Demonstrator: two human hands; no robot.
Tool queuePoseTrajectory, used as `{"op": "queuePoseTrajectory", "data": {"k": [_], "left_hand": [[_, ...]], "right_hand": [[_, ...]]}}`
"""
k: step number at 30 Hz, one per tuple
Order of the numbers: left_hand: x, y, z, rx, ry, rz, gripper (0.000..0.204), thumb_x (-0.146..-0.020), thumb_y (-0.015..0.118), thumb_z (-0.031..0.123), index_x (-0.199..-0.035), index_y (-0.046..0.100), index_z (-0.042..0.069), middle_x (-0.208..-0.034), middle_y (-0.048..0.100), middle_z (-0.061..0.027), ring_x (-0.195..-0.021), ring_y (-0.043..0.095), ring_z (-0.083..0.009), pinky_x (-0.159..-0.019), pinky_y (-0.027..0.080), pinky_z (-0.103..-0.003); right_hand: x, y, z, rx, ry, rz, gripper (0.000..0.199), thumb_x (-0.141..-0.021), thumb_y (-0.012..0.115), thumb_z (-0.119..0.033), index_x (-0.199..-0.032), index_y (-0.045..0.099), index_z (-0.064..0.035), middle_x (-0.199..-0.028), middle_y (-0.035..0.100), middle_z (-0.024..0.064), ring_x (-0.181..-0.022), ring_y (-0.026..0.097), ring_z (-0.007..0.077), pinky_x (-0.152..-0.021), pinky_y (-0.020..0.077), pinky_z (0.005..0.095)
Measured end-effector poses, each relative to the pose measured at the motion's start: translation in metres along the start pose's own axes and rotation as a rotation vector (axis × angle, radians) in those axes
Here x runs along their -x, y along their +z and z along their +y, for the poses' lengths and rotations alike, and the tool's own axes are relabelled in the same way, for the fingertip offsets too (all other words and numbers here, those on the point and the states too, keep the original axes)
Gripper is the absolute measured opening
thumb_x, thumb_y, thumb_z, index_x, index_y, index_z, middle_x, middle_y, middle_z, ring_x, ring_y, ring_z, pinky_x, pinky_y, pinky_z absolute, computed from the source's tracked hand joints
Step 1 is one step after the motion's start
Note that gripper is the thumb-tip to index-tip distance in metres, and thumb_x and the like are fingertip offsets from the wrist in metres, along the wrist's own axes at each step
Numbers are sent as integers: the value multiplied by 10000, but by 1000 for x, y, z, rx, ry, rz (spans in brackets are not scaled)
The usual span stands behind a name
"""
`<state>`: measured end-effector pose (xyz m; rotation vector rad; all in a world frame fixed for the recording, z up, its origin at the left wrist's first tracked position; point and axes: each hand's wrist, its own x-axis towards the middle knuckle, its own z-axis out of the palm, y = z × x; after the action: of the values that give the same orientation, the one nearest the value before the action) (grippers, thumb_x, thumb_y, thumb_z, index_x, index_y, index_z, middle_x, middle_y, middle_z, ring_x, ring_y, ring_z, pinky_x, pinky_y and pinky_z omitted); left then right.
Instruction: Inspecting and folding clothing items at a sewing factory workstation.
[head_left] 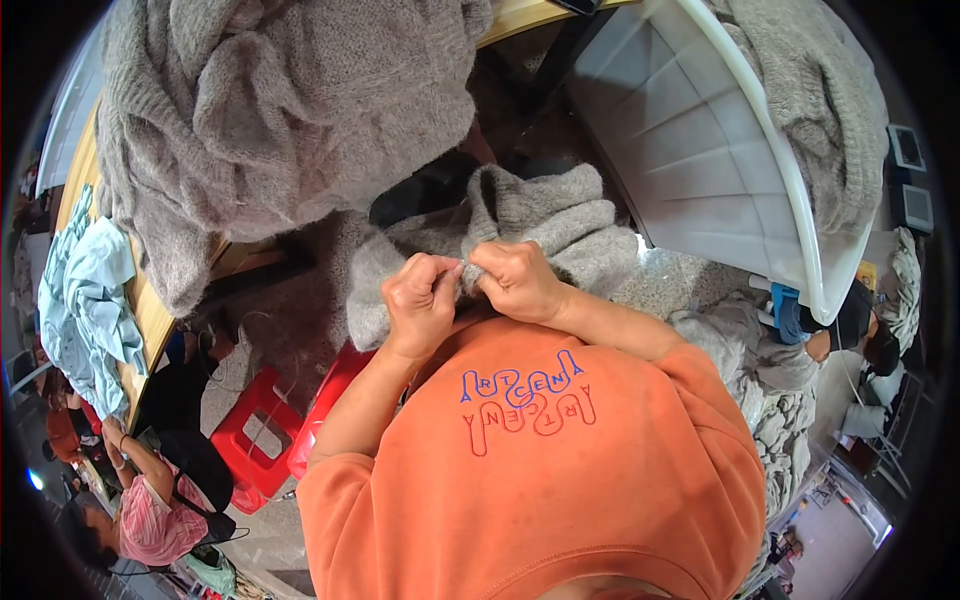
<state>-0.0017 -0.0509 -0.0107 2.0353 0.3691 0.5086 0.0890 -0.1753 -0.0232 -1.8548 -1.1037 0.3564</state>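
A grey-brown knitted sweater lies bunched over my lap, its folds spreading to both sides of my hands. My left hand is closed in a pinch on the edge of the knit. Close beside it, my right hand also pinches the same edge, with the thumb and fingers pressed together. Only a narrow gap separates the two hands, and a small bit of the knit shows there. Whether anything tiny, such as a thread, is between the fingertips is too small to tell.
More grey knits are heaped on a wooden table ahead left, hanging over its edge. A large white plastic bin with knits stands ahead right. Light blue garments lie far left, near a person in pink. A red stool is at left.
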Motion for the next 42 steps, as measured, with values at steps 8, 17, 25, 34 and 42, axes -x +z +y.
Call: {"op": "queuePoseTrajectory", "data": {"k": [8,17,25,34,42], "left_hand": [[3,17,-5,-119,160,129,74,-697,624,-21,-712,563,17,-642,558,-105,-542,546,-245,-474,424,-294],[-17,-23,-31,-218,-51,-205,46,-699,625,1,-718,584,-6,-617,559,-92,-524,521,-181,-501,406,-261],[-14,-19,-14,160,-453,-423,89,-750,610,68,-741,601,-19,-558,523,-8,-562,449,-54,-496,389,-244],[-13,-12,1,406,-484,-294,42,-736,613,18,-736,608,-24,-648,517,-11,-624,466,-63,-535,377,-217],[-4,-8,-12,995,-776,-217,81,-810,536,51,-737,555,22,-661,554,-13,-510,451,-55,-468,364,-196]], "right_hand": [[-12,5,8,255,-135,132,124,-634,567,-81,-634,444,-68,-580,496,80,-527,533,261,-442,424,356],[0,-36,31,364,-109,206,137,-585,541,9,-710,510,-39,-602,475,101,-529,509,282,-455,408,358],[-1,-33,38,411,-5,193,144,-601,569,-44,-725,499,-64,-665,514,83,-656,551,280,-542,453,370],[-6,-1,23,-421,94,-173,183,-657,601,-78,-830,564,-29,-836,582,107,-813,564,277,-683,437,341],[-5,-2,28,40,-132,-147,107,-652,604,-79,-731,566,-19,-668,564,88,-675,563,250,-614,418,346]]}}
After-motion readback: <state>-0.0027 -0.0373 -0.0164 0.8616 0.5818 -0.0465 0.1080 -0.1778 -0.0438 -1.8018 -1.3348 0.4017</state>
